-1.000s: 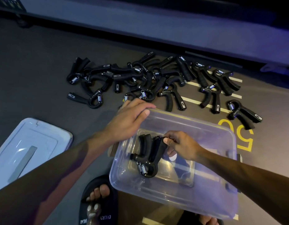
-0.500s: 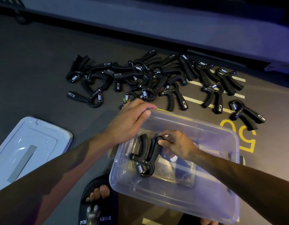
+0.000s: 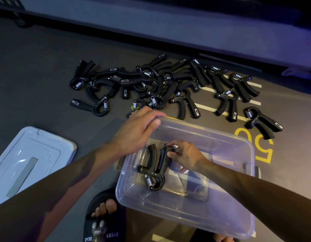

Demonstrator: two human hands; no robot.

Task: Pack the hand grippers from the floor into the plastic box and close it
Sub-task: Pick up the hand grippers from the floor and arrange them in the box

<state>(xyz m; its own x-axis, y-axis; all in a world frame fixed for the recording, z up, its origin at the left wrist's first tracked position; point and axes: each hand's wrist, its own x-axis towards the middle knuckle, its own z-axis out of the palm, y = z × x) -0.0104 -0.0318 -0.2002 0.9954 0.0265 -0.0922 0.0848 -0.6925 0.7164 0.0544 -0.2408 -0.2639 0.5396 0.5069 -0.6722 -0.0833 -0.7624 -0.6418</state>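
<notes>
A clear plastic box [image 3: 226, 222] stands open on the floor in front of me. My left hand [image 3: 137, 131] grips its far left rim. Inside the box my right hand [image 3: 184, 154] pinches the handle end of a black hand gripper [image 3: 154, 170] with a steel spring, which rests on the box bottom at the left. Several more black hand grippers [image 3: 161, 84] lie in a heap on the floor beyond the box. One lone hand gripper [image 3: 263, 123] lies at the right, by a yellow number.
The box's pale lid [image 3: 29, 159] lies flat on the floor at the left. My foot in a black sandal [image 3: 104, 217] sits just left of the box's near corner. A long grey ledge [image 3: 186, 30] runs along the back. Yellow and white floor markings [image 3: 263, 149] lie right of the box.
My right hand has shifted a little further into the box with the hand gripper, whose handles have spread slightly. My left hand has stayed on the rim.
</notes>
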